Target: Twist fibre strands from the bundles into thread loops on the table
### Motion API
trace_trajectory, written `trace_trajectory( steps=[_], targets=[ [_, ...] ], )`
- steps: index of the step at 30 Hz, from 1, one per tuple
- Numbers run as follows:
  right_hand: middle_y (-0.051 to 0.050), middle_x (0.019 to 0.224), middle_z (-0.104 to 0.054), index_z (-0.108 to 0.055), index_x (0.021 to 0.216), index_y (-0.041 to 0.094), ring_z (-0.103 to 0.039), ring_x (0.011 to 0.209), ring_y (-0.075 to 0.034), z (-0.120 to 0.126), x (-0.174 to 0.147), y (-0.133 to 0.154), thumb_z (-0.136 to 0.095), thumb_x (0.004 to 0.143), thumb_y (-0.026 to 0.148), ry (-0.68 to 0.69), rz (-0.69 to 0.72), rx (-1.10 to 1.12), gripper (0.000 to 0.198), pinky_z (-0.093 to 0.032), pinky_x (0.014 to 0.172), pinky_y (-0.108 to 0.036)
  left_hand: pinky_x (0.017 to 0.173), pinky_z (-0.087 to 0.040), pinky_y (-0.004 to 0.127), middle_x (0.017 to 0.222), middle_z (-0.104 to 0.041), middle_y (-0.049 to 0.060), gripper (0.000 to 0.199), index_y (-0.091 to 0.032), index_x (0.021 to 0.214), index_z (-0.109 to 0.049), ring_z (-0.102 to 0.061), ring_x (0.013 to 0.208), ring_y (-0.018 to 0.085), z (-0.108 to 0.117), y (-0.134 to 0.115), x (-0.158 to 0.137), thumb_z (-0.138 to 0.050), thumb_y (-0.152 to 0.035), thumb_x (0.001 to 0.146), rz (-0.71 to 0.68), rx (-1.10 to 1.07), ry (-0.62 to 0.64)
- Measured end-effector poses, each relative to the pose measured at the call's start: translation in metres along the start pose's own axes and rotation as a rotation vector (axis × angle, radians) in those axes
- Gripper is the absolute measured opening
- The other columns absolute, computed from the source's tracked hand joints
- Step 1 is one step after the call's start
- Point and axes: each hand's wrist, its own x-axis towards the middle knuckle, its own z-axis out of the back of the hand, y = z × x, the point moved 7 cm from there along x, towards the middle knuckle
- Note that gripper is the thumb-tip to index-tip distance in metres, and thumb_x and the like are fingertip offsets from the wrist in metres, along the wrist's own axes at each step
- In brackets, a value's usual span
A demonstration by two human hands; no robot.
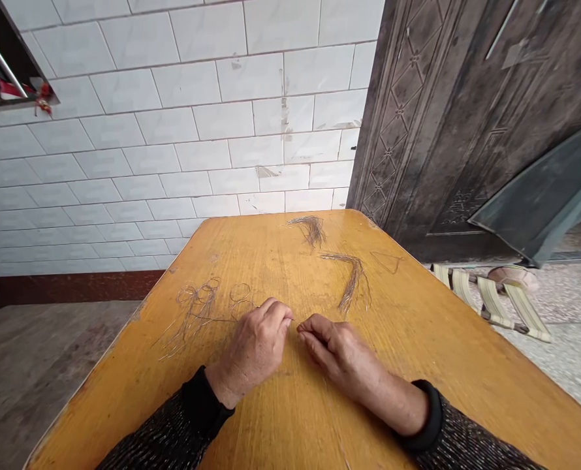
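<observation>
My left hand (pixel 257 346) is closed in a pinch over the middle of the table, gripping a thin dark wire (pixel 222 320). One end of that wire runs out to the left, and a short tip shows between the two hands. Close on its right, my right hand (pixel 346 359) is also pinched, its fingertips near the wire's tip; what lies between them is too small to make out. Tangled, looped wires (pixel 197 303) lie left of my left hand. Beyond my right hand rests a bent bundle of wires (pixel 355 274).
The yellow wooden table (pixel 271 424) stands against a white tiled wall (pixel 173 124). A second wire bundle (pixel 313 227) lies near its far edge, with a loose bent wire (pixel 391 262) at right. Past the right edge are a dark door (pixel 432 130) and a strapped seat (pixel 491 300).
</observation>
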Motion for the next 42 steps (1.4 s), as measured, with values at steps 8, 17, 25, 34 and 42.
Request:
trace_trajectory(
  steps=[8,17,25,34,42],
  targets=[
    [-0.007,0.062,-0.061,-0.053,0.079,0.014,-0.053,0.052,-0.015,-0.023,-0.003,-0.006,-0.038,0.083,0.02,0.135,-0.104,-0.343,0.017,-0.027,0.048,-0.024,0.057,-0.037,0.026,0.074,-0.05,0.004,0.018,-0.015,0.077,-0.047,-0.046,0.064,0.014,-0.006,-0.008,0.0,-0.031,-0.008,0.083,-0.009,0.066,0.119],
    [-0.003,0.057,-0.055,-0.051,0.072,0.016,-0.045,0.05,-0.012,-0.025,-0.002,-0.008,-0.041,0.081,0.022,0.14,-0.18,-0.196,0.015,-0.027,0.049,-0.023,0.059,-0.038,0.025,0.073,-0.054,0.003,0.018,-0.015,0.075,-0.049,-0.048,0.066,0.013,-0.01,0.0,0.001,-0.034,-0.01,0.083,0.04,-0.026,0.086],
    [0.003,0.048,-0.046,-0.045,0.064,0.017,-0.04,0.044,-0.008,-0.017,0.0,-0.005,-0.045,0.078,0.023,0.099,-0.171,0.194,0.016,-0.03,0.048,-0.02,0.058,-0.037,0.024,0.075,-0.054,0.002,0.017,-0.017,0.079,-0.051,-0.05,0.065,0.013,-0.003,0.0,0.002,-0.035,-0.015,0.086,0.006,0.093,0.123],
    [0.007,0.043,-0.042,-0.047,0.063,0.016,-0.039,0.033,-0.004,-0.015,0.006,-0.021,-0.055,0.072,0.041,0.044,-0.335,0.747,0.028,-0.03,0.034,-0.016,0.063,-0.039,0.023,0.077,-0.062,0.001,0.018,-0.019,0.081,-0.06,-0.055,0.07,0.012,0.006,0.002,0.007,-0.042,-0.021,0.085,0.055,-0.057,0.067],
    [0.006,0.037,-0.046,-0.051,0.059,0.015,-0.039,0.03,-0.004,-0.012,0.006,-0.026,-0.058,0.069,0.041,-0.012,-0.389,0.821,0.028,-0.032,0.034,-0.016,0.062,-0.042,0.023,0.074,-0.064,0.002,0.027,-0.015,0.079,-0.062,-0.057,0.068,0.013,0.009,0.03,0.008,-0.041,-0.031,0.084,0.313,-0.317,0.087]
  ],
)
